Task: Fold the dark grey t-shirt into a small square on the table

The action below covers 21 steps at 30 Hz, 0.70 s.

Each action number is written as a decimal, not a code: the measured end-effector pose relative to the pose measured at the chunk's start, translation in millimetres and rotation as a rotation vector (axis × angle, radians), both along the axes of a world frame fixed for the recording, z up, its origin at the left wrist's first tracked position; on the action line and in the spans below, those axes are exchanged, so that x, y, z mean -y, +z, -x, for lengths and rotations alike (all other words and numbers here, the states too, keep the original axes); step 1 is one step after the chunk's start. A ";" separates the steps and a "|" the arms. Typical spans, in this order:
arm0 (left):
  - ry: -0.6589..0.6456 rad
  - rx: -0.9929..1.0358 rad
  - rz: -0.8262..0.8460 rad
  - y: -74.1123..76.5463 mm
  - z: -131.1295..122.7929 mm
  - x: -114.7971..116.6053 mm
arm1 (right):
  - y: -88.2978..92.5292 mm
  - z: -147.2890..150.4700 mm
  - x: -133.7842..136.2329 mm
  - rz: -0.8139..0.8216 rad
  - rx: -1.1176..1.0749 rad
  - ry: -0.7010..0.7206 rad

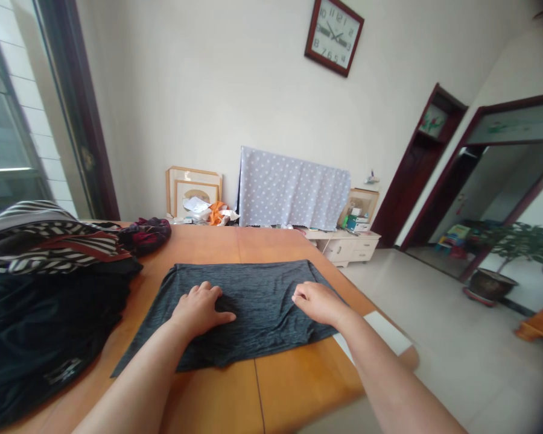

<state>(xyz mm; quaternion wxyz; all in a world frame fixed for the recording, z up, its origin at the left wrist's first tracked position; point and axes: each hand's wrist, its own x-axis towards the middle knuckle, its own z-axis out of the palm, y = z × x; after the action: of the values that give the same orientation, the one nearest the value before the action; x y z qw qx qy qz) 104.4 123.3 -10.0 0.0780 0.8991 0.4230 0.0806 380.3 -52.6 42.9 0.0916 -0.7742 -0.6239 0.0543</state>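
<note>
A dark grey heathered garment (pixel 253 301) lies spread on the wooden table in front of me, its lower part creased. My left hand (pixel 201 308) rests on its left half, fingers spread and thumb stretched out to the right. On the right half, my right hand (pixel 319 302) has its fingers curled in and the thumb pressed against them. Folds in the cloth run close to those fingers, but whether any fabric is pinched between them is hidden.
Left of the garment, a pile of black clothing (pixel 40 325) and striped cloth (pixel 54 235) covers the orange-brown table (pixel 208 401). A white flat sheet (pixel 389 337) lies at the right edge. Beyond stand a low white cabinet (pixel 350 250) and a dotted cover (pixel 294 187).
</note>
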 end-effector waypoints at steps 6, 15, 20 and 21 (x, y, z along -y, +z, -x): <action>-0.005 0.004 -0.009 -2.4 0.3 -2.7 | -37.2 -42.2 43.3 -0.016 -0.052 0.035; -0.017 0.017 -0.019 -2.9 2.0 -3.8 | -36.7 -41.0 54.5 -0.103 -0.043 -0.030; -0.006 0.074 0.004 -1.2 3.8 -5.4 | -43.2 -47.2 51.6 -0.078 -0.039 -0.079; 0.012 0.090 0.013 -0.8 3.8 -6.1 | -45.2 -52.0 49.2 -0.082 -0.058 -0.106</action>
<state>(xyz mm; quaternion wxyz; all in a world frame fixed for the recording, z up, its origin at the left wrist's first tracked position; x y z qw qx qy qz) 100.6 129.4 -10.8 0.1022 0.8916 0.4248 0.1188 432.2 -101.8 -2.3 0.1439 -0.7999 -0.5808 0.0463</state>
